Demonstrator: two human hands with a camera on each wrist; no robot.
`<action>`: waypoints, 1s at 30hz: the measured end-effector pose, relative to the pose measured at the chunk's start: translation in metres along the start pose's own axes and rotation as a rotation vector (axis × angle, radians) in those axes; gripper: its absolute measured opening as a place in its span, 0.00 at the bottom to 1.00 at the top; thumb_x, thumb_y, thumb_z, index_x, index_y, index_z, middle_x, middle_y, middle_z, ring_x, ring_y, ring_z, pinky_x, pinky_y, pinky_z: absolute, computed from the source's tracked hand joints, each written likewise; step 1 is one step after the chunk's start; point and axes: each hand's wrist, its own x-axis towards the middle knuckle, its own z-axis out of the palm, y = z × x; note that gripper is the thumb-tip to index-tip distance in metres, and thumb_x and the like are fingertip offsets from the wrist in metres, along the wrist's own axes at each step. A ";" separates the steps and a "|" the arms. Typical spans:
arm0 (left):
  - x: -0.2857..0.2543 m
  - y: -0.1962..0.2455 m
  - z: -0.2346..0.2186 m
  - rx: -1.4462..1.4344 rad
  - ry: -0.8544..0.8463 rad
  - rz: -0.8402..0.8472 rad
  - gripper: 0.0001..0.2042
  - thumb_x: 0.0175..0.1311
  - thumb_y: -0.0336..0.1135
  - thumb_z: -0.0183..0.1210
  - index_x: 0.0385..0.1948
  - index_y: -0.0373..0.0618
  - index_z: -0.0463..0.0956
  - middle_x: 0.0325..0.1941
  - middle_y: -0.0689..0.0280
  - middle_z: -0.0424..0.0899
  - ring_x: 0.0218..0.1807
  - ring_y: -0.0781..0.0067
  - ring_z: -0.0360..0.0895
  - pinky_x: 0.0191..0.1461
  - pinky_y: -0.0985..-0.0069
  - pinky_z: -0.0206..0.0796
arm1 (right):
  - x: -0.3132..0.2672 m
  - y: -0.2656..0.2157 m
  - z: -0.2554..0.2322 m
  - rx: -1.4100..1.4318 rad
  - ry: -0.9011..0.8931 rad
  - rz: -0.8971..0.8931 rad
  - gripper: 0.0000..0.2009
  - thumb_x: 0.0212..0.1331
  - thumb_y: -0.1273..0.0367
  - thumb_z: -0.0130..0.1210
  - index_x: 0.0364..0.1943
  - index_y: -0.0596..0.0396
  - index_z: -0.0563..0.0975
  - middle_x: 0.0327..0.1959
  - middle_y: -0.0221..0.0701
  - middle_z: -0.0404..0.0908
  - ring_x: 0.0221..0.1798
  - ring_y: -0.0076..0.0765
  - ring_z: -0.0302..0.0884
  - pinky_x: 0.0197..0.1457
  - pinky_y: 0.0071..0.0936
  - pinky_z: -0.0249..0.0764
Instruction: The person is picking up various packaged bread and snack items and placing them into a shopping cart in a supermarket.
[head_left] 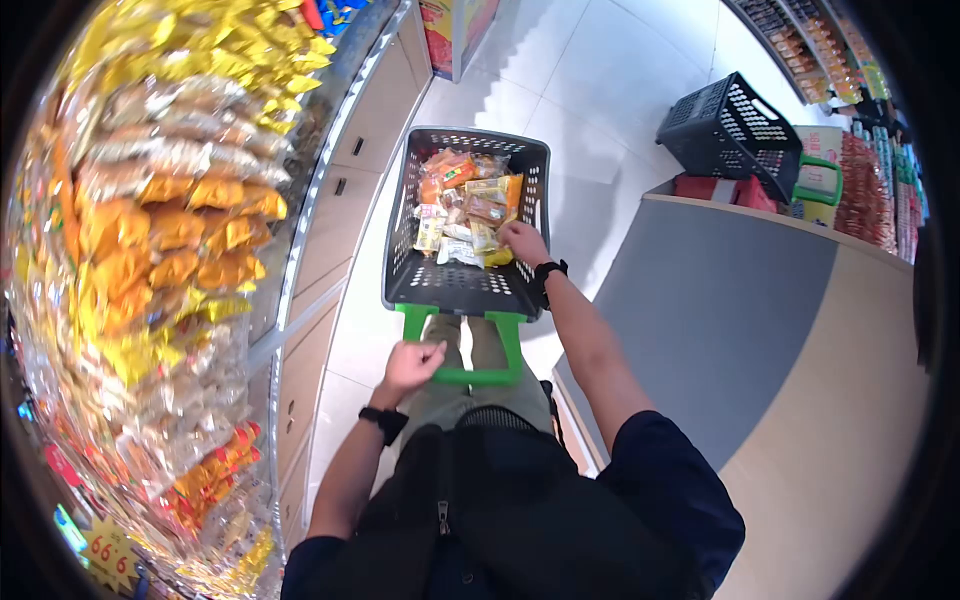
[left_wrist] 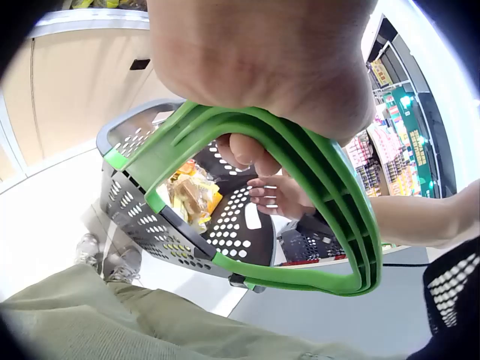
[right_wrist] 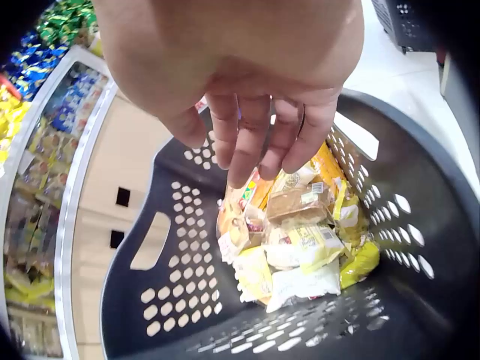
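Observation:
My left hand (head_left: 408, 367) grips the green handle (head_left: 478, 377) of a black perforated shopping basket (head_left: 399, 262). In the left wrist view its fingers (left_wrist: 247, 150) curl around the handle's bar. Wrapped snack packets (right_wrist: 304, 244) in yellow, orange, white and clear brown lie heaped at the bottom of the basket. Over the basket's right side is my right hand (head_left: 523, 243), its fingers loosely bent. Nothing shows between those fingers in the right wrist view, where they overlap the far packets.
Packed snack bags (head_left: 190, 220) fill a shelf along the left, above pale wooden cabinets (head_left: 330, 225). To the right stands a grey and wood-toned counter (head_left: 700, 300). A second black basket (head_left: 725, 130) sits tilted at its far end, near stocked racks.

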 end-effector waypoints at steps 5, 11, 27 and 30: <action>0.020 -0.008 0.003 0.039 0.095 0.131 0.19 0.60 0.31 0.62 0.11 0.41 0.66 0.12 0.60 0.68 0.13 0.58 0.65 0.19 0.64 0.54 | 0.095 0.030 0.007 -0.054 0.177 0.128 0.17 0.63 0.58 0.55 0.43 0.59 0.82 0.39 0.38 0.86 0.45 0.37 0.83 0.50 0.32 0.75; 0.043 -0.012 -0.004 0.007 0.102 0.132 0.17 0.53 0.24 0.62 0.09 0.41 0.64 0.10 0.61 0.64 0.13 0.60 0.64 0.19 0.66 0.52 | 0.202 0.093 0.015 -0.309 0.184 -0.055 0.18 0.54 0.65 0.62 0.48 0.58 0.79 0.49 0.46 0.81 0.55 0.54 0.77 0.61 0.42 0.72; 0.059 -0.033 -0.006 -0.081 0.091 0.118 0.16 0.47 0.23 0.64 0.08 0.44 0.65 0.11 0.66 0.63 0.13 0.64 0.64 0.18 0.67 0.53 | 0.309 0.100 0.035 -0.823 -0.079 0.227 0.23 0.54 0.71 0.52 0.58 0.58 0.73 0.60 0.45 0.76 0.64 0.52 0.71 0.68 0.38 0.68; 0.059 -0.032 -0.012 -0.064 0.073 0.107 0.16 0.48 0.24 0.65 0.09 0.44 0.65 0.11 0.66 0.63 0.14 0.64 0.64 0.18 0.67 0.53 | 0.293 0.091 0.041 -0.843 -0.083 0.210 0.24 0.50 0.66 0.59 0.55 0.55 0.75 0.55 0.42 0.80 0.61 0.52 0.73 0.62 0.41 0.73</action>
